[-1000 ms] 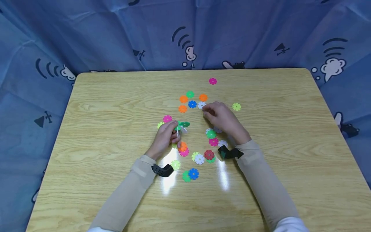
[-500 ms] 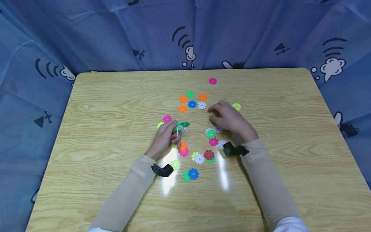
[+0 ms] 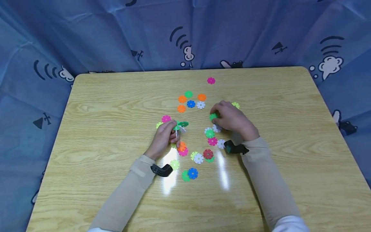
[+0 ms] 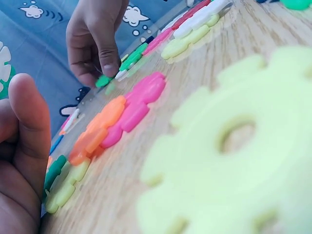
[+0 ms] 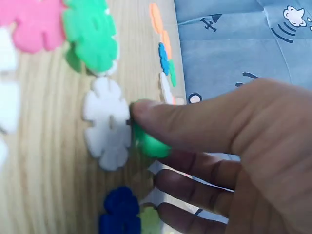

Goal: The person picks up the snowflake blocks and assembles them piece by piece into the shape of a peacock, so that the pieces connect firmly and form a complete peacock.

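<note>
My left hand [image 3: 164, 137] grips a small joined piece of green and white notched snowflake discs [image 3: 183, 124] over the left middle of the table. To its right, my right hand [image 3: 232, 120] pinches a green snowflake disc [image 3: 213, 117] between thumb and fingers, close over the tabletop. In the right wrist view the thumb covers part of this green disc [image 5: 152, 144], beside a white disc [image 5: 107, 124] lying flat. Beneath the left hand an orange disc [image 3: 182, 146] overlaps a pink disc [image 3: 183, 152].
Loose discs lie scattered on the wooden table [image 3: 116, 96]. Towards the back are a blue disc [image 3: 191, 104], a white disc [image 3: 201, 105] and several orange and green ones. A pink disc [image 3: 211, 81] lies farthest back. A blue printed curtain [image 3: 156, 35] hangs behind.
My right hand has moved right and slightly nearer, away from the white disc at the back, and now pinches the green disc. My left hand keeps its grip on the joined piece.
</note>
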A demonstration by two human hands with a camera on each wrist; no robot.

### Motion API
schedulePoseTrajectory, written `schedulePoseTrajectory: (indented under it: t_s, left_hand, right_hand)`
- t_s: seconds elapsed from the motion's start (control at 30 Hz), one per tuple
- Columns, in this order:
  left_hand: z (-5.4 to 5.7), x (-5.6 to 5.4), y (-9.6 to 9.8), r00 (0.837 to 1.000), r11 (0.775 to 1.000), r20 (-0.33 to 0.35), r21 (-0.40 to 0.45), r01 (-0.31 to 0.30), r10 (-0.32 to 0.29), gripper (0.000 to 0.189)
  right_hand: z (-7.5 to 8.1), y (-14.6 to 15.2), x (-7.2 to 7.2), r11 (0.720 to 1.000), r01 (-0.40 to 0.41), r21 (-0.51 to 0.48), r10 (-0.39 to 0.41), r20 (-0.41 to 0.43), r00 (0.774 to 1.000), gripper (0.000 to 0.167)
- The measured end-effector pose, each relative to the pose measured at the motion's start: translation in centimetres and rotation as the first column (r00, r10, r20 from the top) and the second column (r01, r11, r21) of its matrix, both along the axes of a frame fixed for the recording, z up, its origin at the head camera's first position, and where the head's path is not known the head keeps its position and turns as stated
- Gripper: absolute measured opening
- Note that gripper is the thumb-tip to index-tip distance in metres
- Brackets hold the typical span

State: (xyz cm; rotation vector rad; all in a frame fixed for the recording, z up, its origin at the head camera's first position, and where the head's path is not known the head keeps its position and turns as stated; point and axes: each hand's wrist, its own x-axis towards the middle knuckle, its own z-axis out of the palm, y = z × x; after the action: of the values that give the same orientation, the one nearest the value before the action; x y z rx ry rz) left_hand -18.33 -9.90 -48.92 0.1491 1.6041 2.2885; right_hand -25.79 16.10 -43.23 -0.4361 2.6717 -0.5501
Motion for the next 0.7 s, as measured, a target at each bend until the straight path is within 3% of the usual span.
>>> schedulePoseTrajectory:
  t_s: [0.13, 0.27, 0.43, 0.7]
  left_hand:
    - [0.1, 0.0, 0.0, 1.0, 1.0, -0.006, -0.012, 0.005, -0.005, 0.04]
    - [0.2, 0.0, 0.0, 1.0, 1.0, -0.009, -0.008, 0.013, -0.013, 0.039]
    - [0.3, 0.0, 0.0, 1.0, 1.0, -0.005, -0.008, 0.012, -0.012, 0.04]
    - [0.3, 0.1, 0.0, 0.999, 1.0, 0.029, -0.005, 0.017, -0.016, 0.038]
  right_hand:
    - [-0.1, -0.4, -0.1, 0.998, 0.053, -0.044, -0.054, -0.021, 0.998, 0.018]
    - [0.1, -0.7, 0.2, 0.977, 0.078, -0.201, -0.086, -0.032, 0.996, 0.012]
    - [0.9, -1.6, 0.9, 0.912, 0.051, -0.407, -0.067, -0.025, 0.997, 0.017]
    - [1.3, -3.7, 1.9, 0.821, 0.022, -0.57, -0.008, 0.028, 1.0, 0.016]
